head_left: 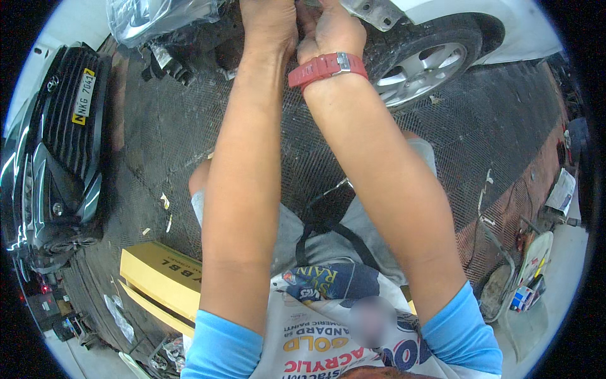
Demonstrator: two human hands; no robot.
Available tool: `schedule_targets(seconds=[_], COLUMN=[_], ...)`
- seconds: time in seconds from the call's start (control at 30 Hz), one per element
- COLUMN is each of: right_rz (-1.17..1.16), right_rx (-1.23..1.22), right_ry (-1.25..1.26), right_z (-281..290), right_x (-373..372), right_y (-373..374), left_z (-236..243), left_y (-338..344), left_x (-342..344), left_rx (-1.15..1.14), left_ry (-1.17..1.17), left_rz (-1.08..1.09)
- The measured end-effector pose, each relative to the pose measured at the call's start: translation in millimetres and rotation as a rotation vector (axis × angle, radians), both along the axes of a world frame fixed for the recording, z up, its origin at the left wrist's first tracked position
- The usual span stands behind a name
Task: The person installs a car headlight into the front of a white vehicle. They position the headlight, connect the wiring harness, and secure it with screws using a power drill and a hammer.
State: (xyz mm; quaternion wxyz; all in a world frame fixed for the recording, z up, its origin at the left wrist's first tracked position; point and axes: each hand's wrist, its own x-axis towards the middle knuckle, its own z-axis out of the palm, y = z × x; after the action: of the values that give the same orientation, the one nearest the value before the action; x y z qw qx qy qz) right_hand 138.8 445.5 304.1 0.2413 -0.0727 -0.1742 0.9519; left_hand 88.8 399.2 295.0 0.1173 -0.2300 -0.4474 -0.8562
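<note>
Both hands, left hand [268, 22] and right hand [331, 28], are raised to twelve o'clock at the car front [208, 38], fingers cut off so their grip cannot be told; beside the wheel [420, 63] at one o'clock, work looks unfinished.

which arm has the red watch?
The right hand: a red wristwatch wraps its wrist. The left hand beside it has a bare wrist.
</note>
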Motion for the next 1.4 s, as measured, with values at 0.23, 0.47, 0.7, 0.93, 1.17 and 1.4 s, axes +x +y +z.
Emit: schedule_targets(seconds=[0.23,0.47,0.7,0.93,1.17,1.4], right_rz=[-0.01,-0.035,-0.036,0.023,-0.86,-1.44], right_rx=[0.008,0.06,0.517,0.793,1.042,1.128], right_ry=[0.074,0.013,-0.143,-0.147,-1.121,-1.773], right_z=[3.3,16.1,6.9,-80.2,-163.9,-184.7], right_x=[-0.6,9.2,54.3,156.2,369.0,631.1], right_y=[-5.5,-14.8,42.6,104.1,359.7,581.1], left_z=[-1.5,5.3,-12.9,-28.7,-37.0,-38.6], left_y=[-2.2,-4.7,9.0,-50.7,-101.7,-151.2], left_x=[-3.2,0.2,-19.2,-74.2,-109.0,-143.8], left_rx=[-0.282,-0.216,-0.748,-0.812,-0.63,-0.684], left_ry=[-0.023,0.047,-0.214,-0.244,-0.158,0.019], left_rz=[0.279,0.321,0.461,0.685,0.683,0.686])
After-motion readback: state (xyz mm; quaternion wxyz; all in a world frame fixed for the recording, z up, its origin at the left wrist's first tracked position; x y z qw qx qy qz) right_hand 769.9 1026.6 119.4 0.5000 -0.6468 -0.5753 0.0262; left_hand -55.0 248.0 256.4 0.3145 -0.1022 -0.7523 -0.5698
